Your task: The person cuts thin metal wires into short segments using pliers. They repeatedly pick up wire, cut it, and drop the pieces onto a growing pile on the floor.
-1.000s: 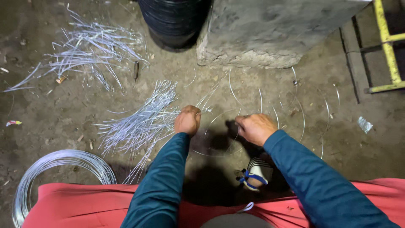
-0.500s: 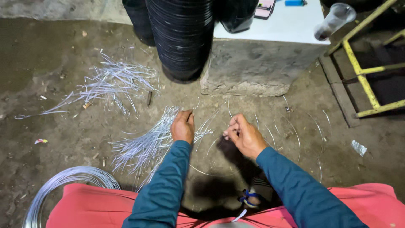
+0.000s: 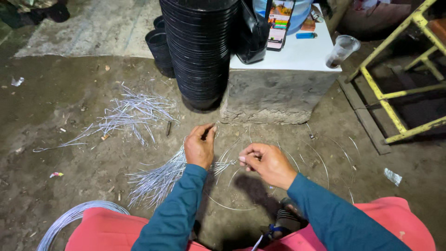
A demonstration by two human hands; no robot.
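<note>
My left hand (image 3: 200,147) is raised over the dirt floor, its fingertips pinched on the end of a thin silvery wire ring (image 3: 232,179). My right hand (image 3: 265,163) pinches the same ring a little to the right. The ring curves down between my arms to the floor. A bundle of short cut wires (image 3: 160,179) lies just below and left of my left hand. Both arms wear teal sleeves.
A second scatter of cut wires (image 3: 130,114) lies further left. A wire coil (image 3: 69,218) sits at lower left. Several finished wire rings (image 3: 325,158) lie to the right. A tall stack of black pots (image 3: 200,51), a concrete block (image 3: 274,95), a plastic cup (image 3: 341,50) and a yellow frame (image 3: 395,79) stand ahead.
The camera has tilted up, showing more of the pots and the block top. Both hands have lifted and drawn closer together, working the wire ring between them.
</note>
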